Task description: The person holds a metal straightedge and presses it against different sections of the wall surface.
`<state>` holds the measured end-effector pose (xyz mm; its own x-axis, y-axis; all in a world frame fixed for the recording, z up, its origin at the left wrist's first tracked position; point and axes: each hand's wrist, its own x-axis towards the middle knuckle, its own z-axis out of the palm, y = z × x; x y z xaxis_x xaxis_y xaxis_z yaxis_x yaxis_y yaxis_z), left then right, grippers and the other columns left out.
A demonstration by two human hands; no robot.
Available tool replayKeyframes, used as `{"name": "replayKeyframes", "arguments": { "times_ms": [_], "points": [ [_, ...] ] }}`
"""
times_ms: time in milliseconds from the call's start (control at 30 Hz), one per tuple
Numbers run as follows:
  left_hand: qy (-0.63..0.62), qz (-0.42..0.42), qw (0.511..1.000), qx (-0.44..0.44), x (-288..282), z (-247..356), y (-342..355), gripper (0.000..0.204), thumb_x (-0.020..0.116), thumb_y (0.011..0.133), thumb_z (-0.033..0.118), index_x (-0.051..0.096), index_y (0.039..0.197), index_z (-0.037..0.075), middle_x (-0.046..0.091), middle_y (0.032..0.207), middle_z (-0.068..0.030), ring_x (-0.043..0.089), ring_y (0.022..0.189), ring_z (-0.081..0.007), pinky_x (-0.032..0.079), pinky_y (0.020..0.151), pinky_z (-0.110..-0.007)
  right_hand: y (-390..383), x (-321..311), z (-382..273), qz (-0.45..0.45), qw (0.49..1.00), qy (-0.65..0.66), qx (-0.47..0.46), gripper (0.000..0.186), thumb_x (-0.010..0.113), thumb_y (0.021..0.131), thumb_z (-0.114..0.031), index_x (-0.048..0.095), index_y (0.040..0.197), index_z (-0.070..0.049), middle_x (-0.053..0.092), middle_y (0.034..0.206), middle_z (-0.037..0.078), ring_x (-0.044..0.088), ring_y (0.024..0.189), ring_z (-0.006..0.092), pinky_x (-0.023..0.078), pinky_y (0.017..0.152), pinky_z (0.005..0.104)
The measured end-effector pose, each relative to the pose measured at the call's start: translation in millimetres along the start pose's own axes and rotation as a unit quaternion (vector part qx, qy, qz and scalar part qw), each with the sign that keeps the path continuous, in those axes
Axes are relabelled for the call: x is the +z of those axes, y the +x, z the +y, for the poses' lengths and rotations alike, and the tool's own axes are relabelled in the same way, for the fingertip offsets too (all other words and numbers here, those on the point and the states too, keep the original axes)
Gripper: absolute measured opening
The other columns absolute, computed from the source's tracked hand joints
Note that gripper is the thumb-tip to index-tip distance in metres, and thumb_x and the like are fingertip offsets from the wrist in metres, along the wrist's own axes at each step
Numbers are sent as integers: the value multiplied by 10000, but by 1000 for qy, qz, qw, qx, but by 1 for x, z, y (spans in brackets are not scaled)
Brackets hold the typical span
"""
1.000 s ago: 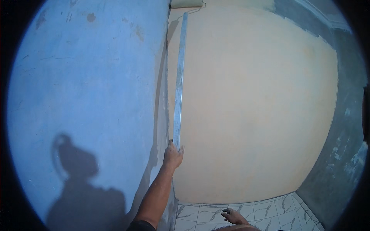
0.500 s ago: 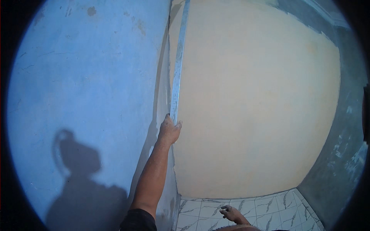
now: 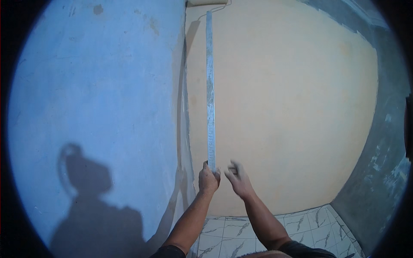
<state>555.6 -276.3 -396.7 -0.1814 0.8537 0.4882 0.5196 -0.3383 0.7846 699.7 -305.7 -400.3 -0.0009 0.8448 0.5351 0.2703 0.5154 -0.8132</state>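
Note:
My left hand point(image 3: 208, 177) grips the lower end of a long silver metal bar point(image 3: 210, 86) that stands almost vertical in my view. A paint roller point(image 3: 202, 3) with a bent wire frame is at the top of the bar, partly cut off by the picture's edge, against the cream wall point(image 3: 288, 112) just right of the corner. My right hand point(image 3: 236, 178) is raised a little to the right of the bar's lower end, fingers apart and partly curled, slightly blurred, holding nothing.
A blue, stained wall point(image 3: 94, 99) fills the left, with my shadow on it. A grey wall point(image 3: 378, 159) with white patches runs down the right. A white veined tile floor point(image 3: 232, 228) lies at the bottom. A dark object point(image 3: 407, 124) sits at the far right edge.
My right hand has risen from low over the floor to beside the bar. My left hand and the bar have shifted right, and the bar now looks more upright.

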Motion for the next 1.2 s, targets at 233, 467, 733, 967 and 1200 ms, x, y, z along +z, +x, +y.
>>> {"name": "replayKeyframes", "arguments": {
  "times_ms": [233,467,733,967,1200],
  "points": [
    [23,49,996,72,45,-35,-14,477,665,903,337,537,1217,0,695,1006,-243,688,929,-418,550,815,-485,74,41,-63,17,1000,7,22,895,733,900,-297,198,1521,62,569,1292,290,619,1155,362,500,979,426],
    [191,67,955,217,96,-64,-34,392,668,893,297,557,1168,42,660,1006,-146,695,901,-325,577,769,-408,49,42,-41,108,992,-65,-15,744,727,916,-276,301,1466,-12,634,1133,236,652,1045,319,522,909,473],
    [64,-212,961,169,89,43,-78,637,677,891,387,493,1364,2,613,1276,-208,637,1103,-352,517,944,-425,43,-101,-2,212,975,-74,1,598,672,945,-252,383,1418,-30,660,1060,298,678,1001,424,522,850,479],
    [58,-342,937,32,114,-54,-112,607,631,931,405,512,1388,24,632,1280,-243,642,1117,-378,484,1010,-439,38,-231,-13,247,951,-188,-4,503,563,1008,-304,399,1394,-26,665,1063,286,670,1007,434,514,857,493],
    [100,-376,920,-43,123,-131,-139,602,616,934,435,523,1379,40,632,1280,-251,613,1186,-395,471,1025,-453,44,-229,-14,260,940,-218,15,487,518,1029,-301,376,1413,-36,673,1066,290,669,1012,445,512,869,517]
  ]
}}
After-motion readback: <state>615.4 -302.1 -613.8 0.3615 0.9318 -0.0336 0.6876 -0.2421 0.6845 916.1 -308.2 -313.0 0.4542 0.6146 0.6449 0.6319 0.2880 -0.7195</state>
